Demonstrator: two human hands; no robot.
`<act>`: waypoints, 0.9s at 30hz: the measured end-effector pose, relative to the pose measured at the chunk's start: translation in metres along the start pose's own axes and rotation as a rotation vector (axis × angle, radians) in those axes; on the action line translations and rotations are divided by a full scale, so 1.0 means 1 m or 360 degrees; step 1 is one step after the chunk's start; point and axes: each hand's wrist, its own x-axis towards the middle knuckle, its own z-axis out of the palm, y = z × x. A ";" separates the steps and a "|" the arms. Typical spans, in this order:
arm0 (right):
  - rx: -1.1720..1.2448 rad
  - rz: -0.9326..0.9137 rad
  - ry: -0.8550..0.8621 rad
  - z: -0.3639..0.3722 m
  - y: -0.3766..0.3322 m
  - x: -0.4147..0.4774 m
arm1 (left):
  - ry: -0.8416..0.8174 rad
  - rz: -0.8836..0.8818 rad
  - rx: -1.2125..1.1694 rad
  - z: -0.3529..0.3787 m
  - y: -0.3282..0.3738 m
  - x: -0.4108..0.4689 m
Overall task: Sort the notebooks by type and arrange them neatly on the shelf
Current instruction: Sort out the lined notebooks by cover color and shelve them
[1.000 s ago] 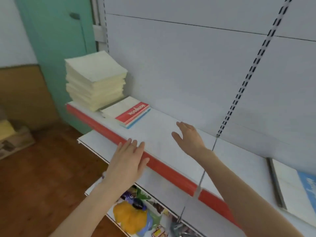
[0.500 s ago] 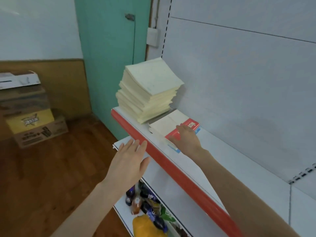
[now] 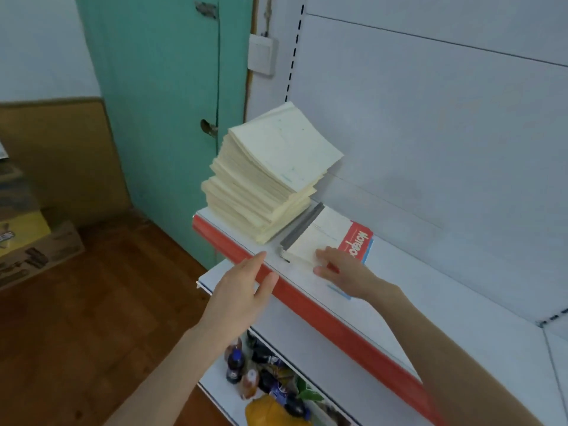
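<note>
Fingers of my right hand (image 3: 344,272) lay flat on the red-banded white notebook (image 3: 325,238), its long axis angled away beside the cream notebook stack (image 3: 270,173) on the white shelf (image 3: 430,287), my left hand (image 3: 242,290) open and empty alongside.

Matt paper notebooks (image 3: 270,176); wood floor (image 3: 76,318)

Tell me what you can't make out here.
All head view.
Notebook: near corner hidden under the right hand; grip or mere touch unclear.
Its red cover word: partly covered, blurred.
Pale stack: sheets too thin to count.
Lower-shelf goods: cut by the bottom edge.
</note>
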 end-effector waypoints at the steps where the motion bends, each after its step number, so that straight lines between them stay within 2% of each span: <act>1: 0.0109 0.0017 0.0070 -0.006 -0.004 -0.008 | -0.0024 -0.0037 -0.0226 -0.003 0.000 0.002; 3: 0.0172 0.0063 0.0347 -0.014 -0.014 -0.028 | -0.0093 -0.0244 -0.0750 -0.010 -0.001 0.007; 6: 0.0109 0.0094 0.0648 -0.010 -0.036 -0.060 | -0.0317 -0.0743 -0.1743 -0.018 0.000 0.019; 8: -0.0056 -0.0097 0.0802 0.007 -0.058 -0.085 | -0.0481 -0.0953 -0.2158 -0.020 0.002 0.026; 9: -0.0095 -0.0213 0.0830 0.018 -0.068 -0.097 | -0.0573 -0.0981 -0.2231 -0.020 0.004 0.027; 11: -0.0130 -0.0427 0.0734 0.038 -0.083 -0.116 | -0.0782 -0.0965 -0.2123 -0.020 0.007 0.025; 13: 0.0055 -0.0452 0.0509 0.041 -0.093 -0.127 | -0.0870 -0.0940 -0.1883 -0.018 -0.001 0.022; 15: 0.0450 -0.0259 0.0427 0.028 -0.090 -0.127 | -0.0866 -0.0891 -0.1742 -0.022 -0.015 0.017; 17: 0.0632 -0.0032 0.0604 0.013 -0.074 -0.110 | -0.0821 -0.0884 -0.1735 -0.031 -0.030 0.010; 18: 0.0573 0.0086 0.0698 0.008 -0.061 -0.093 | -0.0806 -0.0880 -0.1737 -0.036 -0.036 0.005; 20: 0.0443 0.0258 0.0684 0.001 -0.043 -0.056 | -0.0774 -0.0857 -0.1681 -0.045 -0.046 -0.003; 23: 0.0283 0.0398 0.0373 0.007 -0.024 -0.010 | -0.0692 -0.0867 -0.1608 -0.054 -0.059 -0.011; 25: 0.0020 0.0379 0.0245 0.015 -0.018 0.005 | -0.0665 -0.0871 -0.1614 -0.059 -0.063 -0.015; 27: -0.0062 0.0316 0.0261 0.022 -0.016 0.009 | -0.0645 -0.0867 -0.1588 -0.061 -0.065 -0.017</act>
